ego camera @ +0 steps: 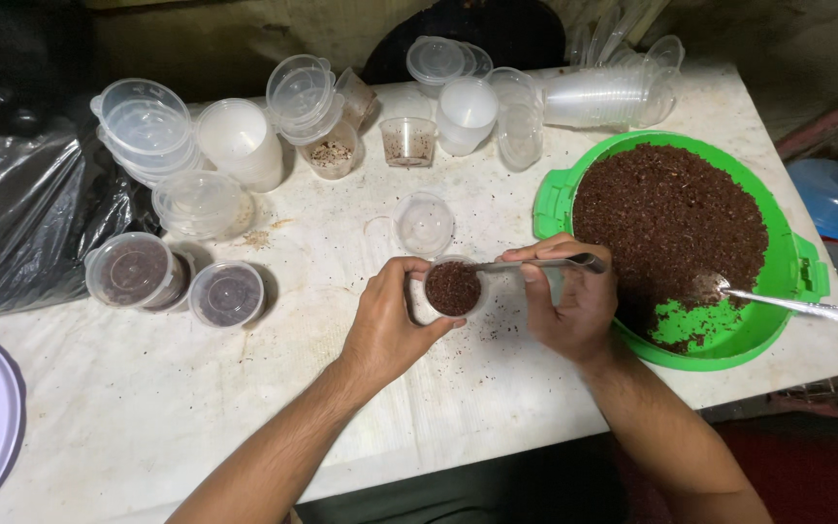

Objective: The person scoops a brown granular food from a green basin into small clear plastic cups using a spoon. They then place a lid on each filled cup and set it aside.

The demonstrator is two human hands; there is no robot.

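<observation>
At the middle of the white bench (pixel 147 408), the left hand (pixel 385 325) clasps a small cup (pixel 453 289) full of brown crumbs while the right hand (pixel 574 301) pinches a spoon (pixel 545 263) levelling them, near the green bowl (pixel 797 262) on the right.

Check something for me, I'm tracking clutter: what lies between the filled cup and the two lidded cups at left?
Only bare, stained tabletop between cup and lidded cups, head view.

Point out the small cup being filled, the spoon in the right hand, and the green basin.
small cup (pixel 453 288), head view, on the brown fill inside.
spoon (pixel 545 263), head view, mid-handle.
green basin (pixel 557 194), head view, on its left rim handle.
</observation>
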